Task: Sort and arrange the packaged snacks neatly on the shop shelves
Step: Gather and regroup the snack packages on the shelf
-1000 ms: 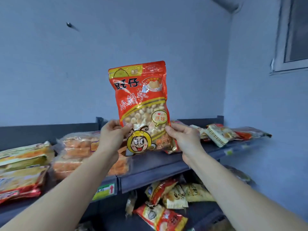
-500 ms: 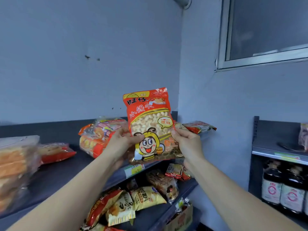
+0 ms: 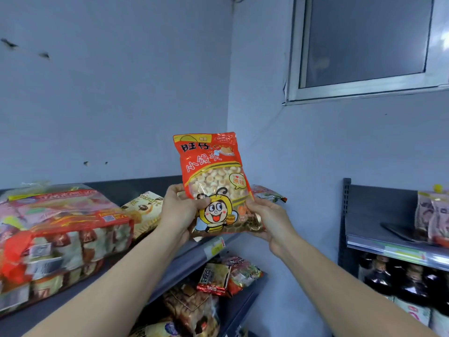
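A red snack bag (image 3: 213,176) with a cartoon bee and small round biscuits stands upright in the air, over the right end of the dark top shelf (image 3: 73,295). My left hand (image 3: 179,210) grips its lower left edge, thumb on the front. My right hand (image 3: 267,217) grips the lower right corner. A large clear pack of cakes (image 3: 60,234) lies on the shelf at the left, with a croissant pack (image 3: 143,210) behind it. Another red packet (image 3: 267,194) lies at the shelf's far right end, partly hidden by the bag.
The lower shelf (image 3: 243,305) holds several loose snack packs (image 3: 218,276). A second shelf unit (image 3: 388,246) stands at the right with bagged goods (image 3: 432,215) on top and dark sauce bottles (image 3: 401,288) beneath. The room corner and a window (image 3: 364,45) lie ahead.
The view has swung right along the shelf toward the wall corner. Both hands still hold the red bag, now lower in view and above the shelf's right end.
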Motion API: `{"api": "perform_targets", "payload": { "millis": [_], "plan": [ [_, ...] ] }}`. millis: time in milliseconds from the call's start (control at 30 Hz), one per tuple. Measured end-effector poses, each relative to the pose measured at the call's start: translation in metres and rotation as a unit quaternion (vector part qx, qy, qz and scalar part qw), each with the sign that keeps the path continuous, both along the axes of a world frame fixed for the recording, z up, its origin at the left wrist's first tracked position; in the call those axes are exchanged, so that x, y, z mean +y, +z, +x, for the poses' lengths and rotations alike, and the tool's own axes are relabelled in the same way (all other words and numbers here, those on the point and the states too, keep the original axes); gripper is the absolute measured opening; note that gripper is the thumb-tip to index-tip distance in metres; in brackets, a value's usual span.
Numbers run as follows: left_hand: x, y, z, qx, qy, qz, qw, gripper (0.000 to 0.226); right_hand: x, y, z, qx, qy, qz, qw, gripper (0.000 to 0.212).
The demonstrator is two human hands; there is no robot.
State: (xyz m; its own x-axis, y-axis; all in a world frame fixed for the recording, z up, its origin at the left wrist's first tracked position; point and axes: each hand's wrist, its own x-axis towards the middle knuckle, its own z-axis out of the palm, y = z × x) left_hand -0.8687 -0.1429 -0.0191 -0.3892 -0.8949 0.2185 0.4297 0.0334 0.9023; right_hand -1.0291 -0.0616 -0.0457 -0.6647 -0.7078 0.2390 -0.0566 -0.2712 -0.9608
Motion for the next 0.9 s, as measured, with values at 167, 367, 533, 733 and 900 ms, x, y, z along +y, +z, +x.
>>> {"api": "perform_targets", "payload": {
  "millis": [167,367,533,733,900],
  "plan": [
    [-0.030,0.001,-0.065,0.009,0.031,-0.018,0.999,0.049,-0.022,-0.004,-0.057,0.000,0.042,0.007,0.999,0.023],
    [-0.057,0.001,-0.141,-0.068,0.040,-0.107,0.991,0.055,-0.061,0.000,-0.133,-0.022,0.021,-0.041,0.999,0.035],
    [-0.078,0.001,-0.197,-0.185,0.061,-0.163,0.967,0.079,-0.090,0.005,-0.200,-0.006,0.059,-0.024,0.998,0.030],
    [-0.104,-0.018,-0.252,-0.222,0.197,-0.177,0.938,0.077,-0.128,0.002,-0.270,-0.003,0.089,0.035,0.995,0.031],
    [-0.135,-0.038,-0.278,-0.265,0.258,-0.167,0.914,0.082,-0.163,-0.018,-0.326,-0.102,0.031,0.089,0.990,0.037]
  ]
}}
